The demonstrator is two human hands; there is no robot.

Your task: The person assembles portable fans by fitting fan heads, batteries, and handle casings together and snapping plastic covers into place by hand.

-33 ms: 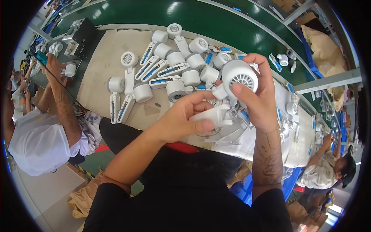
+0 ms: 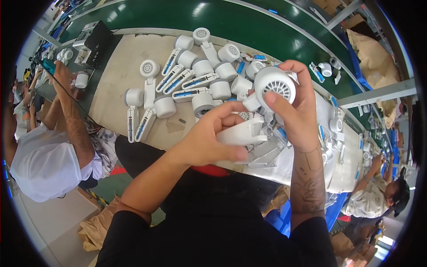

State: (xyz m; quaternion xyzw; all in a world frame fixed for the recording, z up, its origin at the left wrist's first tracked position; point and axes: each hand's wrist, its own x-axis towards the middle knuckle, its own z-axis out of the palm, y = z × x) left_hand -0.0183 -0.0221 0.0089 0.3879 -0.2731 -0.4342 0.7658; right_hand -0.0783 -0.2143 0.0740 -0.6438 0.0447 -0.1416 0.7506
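Observation:
In my right hand [image 2: 296, 109] is a white handheld fan [image 2: 269, 80] with a round head. Its slotted grille faces me, the thumb lies on the grille and the fingers wrap behind the head. My left hand [image 2: 209, 135], just left of it, holds a hollow white handle shell [image 2: 242, 132] against its fingers. The left thumb is blurred below the shell. A short white neck [image 2: 252, 103] sticks out from the fan head near the left fingertips. Whether the shell touches the fan is unclear.
Several similar fans with blue cells in open handles [image 2: 189, 92] lie across the beige mat [image 2: 120, 66]. Loose white shells [image 2: 267, 153] sit below my hands. A green conveyor belt [image 2: 178, 18] runs behind. A black machine [image 2: 94, 44] stands far left. Co-workers sit left and right.
My left thumb has shifted slightly down and right, away from the shell's face. The shell has tilted a little, and the fan head has moved slightly up and left.

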